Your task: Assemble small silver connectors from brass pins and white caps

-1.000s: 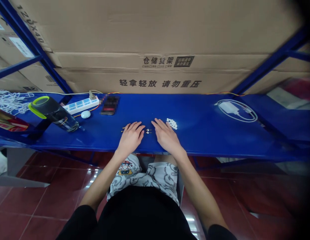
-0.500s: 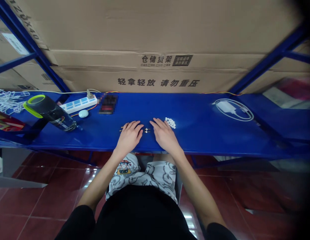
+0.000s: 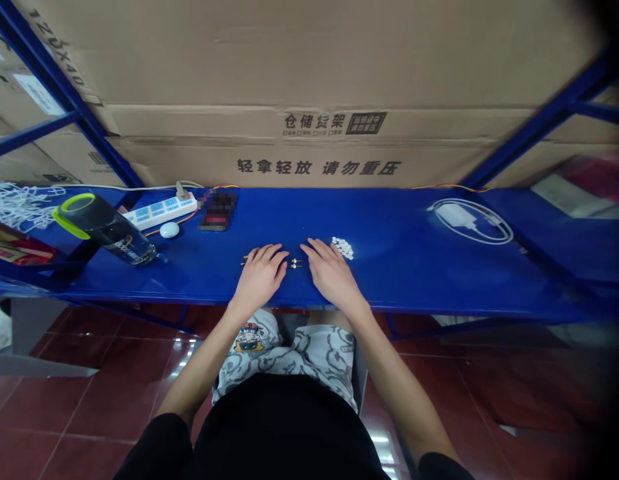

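Observation:
My left hand (image 3: 260, 272) rests palm down on the blue shelf top (image 3: 404, 267), fingers stretched out, holding nothing. Partly hidden under its far side are thin brass-coloured pieces (image 3: 243, 264). Between my hands lie two small pins (image 3: 296, 264), each with a white part on a thin metallic shaft. My right hand (image 3: 332, 272) also lies flat with its fingers extended. Just beyond its fingertips, to the right, sits a small pile of white beadlike pieces (image 3: 343, 248), too small to make out fully.
At the left lies a dark water bottle (image 3: 114, 230) with a lime-green loop. Behind it are a white power strip (image 3: 162, 212), a white rounded object (image 3: 169, 230) and a blurred-out dark item (image 3: 218, 211). A white charger with coiled cable (image 3: 456, 215) lies right. Cardboard (image 3: 299, 60) stands behind.
The whole view has shifted slightly, things appearing a little lower and to the right. Both hands keep the same flat pose, and the small pieces have not visibly moved on the shelf.

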Demonstrator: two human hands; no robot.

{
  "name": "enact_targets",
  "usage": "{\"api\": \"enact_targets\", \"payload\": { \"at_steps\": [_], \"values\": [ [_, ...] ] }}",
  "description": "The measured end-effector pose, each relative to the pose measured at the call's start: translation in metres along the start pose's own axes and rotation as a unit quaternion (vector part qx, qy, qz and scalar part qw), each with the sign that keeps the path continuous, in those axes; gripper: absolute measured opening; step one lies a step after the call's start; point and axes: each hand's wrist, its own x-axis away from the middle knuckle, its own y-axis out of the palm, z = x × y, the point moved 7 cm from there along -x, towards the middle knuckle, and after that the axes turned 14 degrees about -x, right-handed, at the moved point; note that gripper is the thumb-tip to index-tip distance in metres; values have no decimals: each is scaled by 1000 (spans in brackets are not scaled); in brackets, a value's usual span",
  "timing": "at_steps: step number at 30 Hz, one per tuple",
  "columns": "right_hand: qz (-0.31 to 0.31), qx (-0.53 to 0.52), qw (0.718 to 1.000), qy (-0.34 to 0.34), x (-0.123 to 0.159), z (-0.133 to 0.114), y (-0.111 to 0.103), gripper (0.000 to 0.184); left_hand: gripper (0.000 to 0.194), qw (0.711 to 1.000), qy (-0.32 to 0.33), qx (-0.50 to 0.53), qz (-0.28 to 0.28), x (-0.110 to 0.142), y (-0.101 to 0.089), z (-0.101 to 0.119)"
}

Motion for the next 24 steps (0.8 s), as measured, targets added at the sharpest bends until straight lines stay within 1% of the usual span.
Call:
{"api": "enact_targets", "payload": {
  "at_steps": [11,17,24],
  "values": [
    [-3,8,1000,2,-1,-3,-2,51,31,1000,6,6,2,0,0,-1],
    [3,8,1000,-8,0,-5,-3,51,32,1000,8,-1,8,0,0,-2],
    [1,8,1000,-6,0,-4,-2,51,34,1000,8,4,2,0,-1,-2]
  ]
}}
